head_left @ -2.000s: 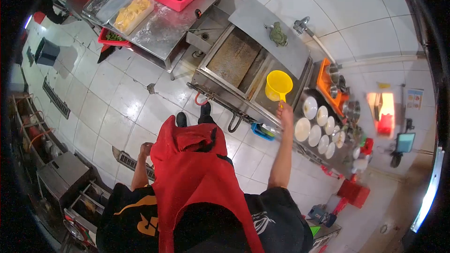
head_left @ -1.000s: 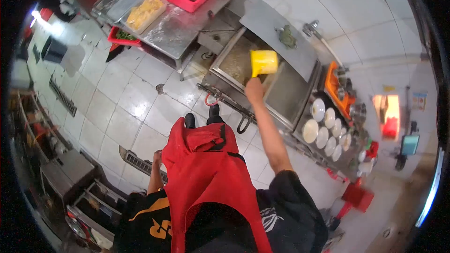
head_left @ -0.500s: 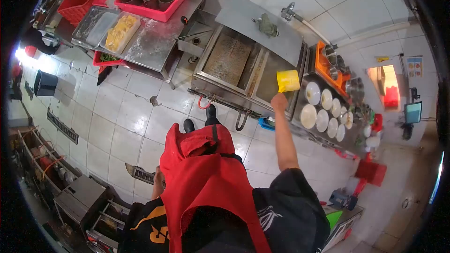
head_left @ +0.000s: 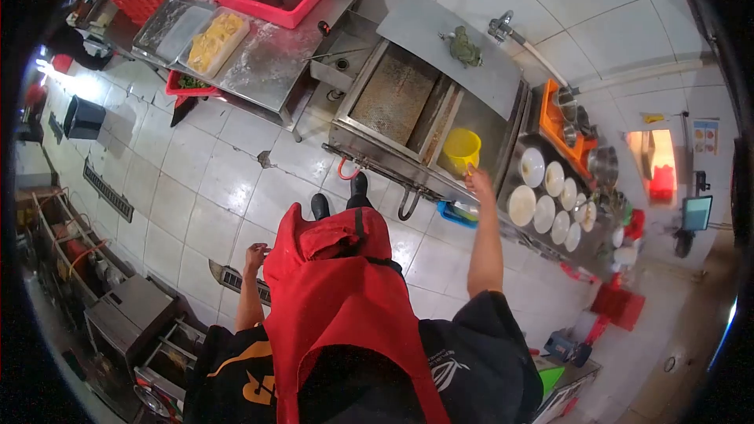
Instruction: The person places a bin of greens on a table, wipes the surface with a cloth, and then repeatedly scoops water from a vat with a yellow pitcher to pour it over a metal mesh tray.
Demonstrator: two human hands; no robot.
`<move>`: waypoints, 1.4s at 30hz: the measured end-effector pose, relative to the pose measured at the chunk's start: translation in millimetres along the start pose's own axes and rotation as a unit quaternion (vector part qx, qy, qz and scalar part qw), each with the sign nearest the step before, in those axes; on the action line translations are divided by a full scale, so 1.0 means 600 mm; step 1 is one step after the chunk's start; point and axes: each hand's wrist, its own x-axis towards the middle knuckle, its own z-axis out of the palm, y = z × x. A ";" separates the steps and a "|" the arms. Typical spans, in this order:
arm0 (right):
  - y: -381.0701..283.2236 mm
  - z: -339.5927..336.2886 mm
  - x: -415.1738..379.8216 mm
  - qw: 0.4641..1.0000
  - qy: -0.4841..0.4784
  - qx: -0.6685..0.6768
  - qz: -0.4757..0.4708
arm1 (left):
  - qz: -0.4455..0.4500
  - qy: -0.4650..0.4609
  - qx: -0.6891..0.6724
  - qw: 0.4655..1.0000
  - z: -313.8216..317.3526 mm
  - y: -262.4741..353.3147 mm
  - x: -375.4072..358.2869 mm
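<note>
My right hand [head_left: 479, 181] is closed around the handle of a yellow plastic dipper [head_left: 462, 145]. The dipper's round mouth faces up towards me, above the right-hand well of a steel cooking station [head_left: 487, 118]. The left well of the station [head_left: 393, 98] has a brown-stained perforated surface. Hanging by the left side of my red apron [head_left: 338, 283], my left hand [head_left: 255, 256] has loosely bent fingers, some apart, and nothing visible in it.
Several bowls [head_left: 521, 206] stand right of the station, below an orange tray [head_left: 555, 126] of metal containers. A crumpled green cloth [head_left: 465, 49] hangs on a tap behind. At the left, a steel table [head_left: 263, 71] carries a tub of yellow food [head_left: 216, 43] and a pink basket [head_left: 275, 12].
My right hand has lowered the dipper towards me and left over the well, turning its mouth upward. My left hand has come up into view from beside the apron. The view has shifted slightly.
</note>
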 end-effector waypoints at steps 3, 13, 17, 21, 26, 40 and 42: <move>0.048 -0.007 -0.009 0.976 -0.043 0.207 -0.051 | 0.011 -0.020 -0.011 1.000 -0.019 -0.111 0.060; -0.041 0.044 -0.156 0.981 0.006 0.105 -0.161 | 0.058 0.005 0.246 0.968 -0.003 -0.191 0.092; -0.104 0.075 -0.155 0.972 0.072 -0.031 -0.223 | 0.072 -0.046 0.007 0.996 0.007 -0.077 0.062; -0.161 0.125 -0.164 0.935 0.139 -0.186 -0.268 | -0.028 -0.032 -0.076 0.996 0.036 0.048 0.009; -0.224 0.177 -0.151 0.916 0.156 -0.275 -0.248 | 0.013 -0.038 -0.092 0.995 0.047 -0.009 0.007; -0.199 0.324 -0.095 0.760 0.215 -0.530 -0.308 | -0.247 0.012 -0.370 0.895 0.051 -0.346 0.030; -0.168 0.341 -0.075 0.726 0.215 -0.529 -0.383 | -0.166 0.003 -0.316 0.934 0.064 -0.335 0.043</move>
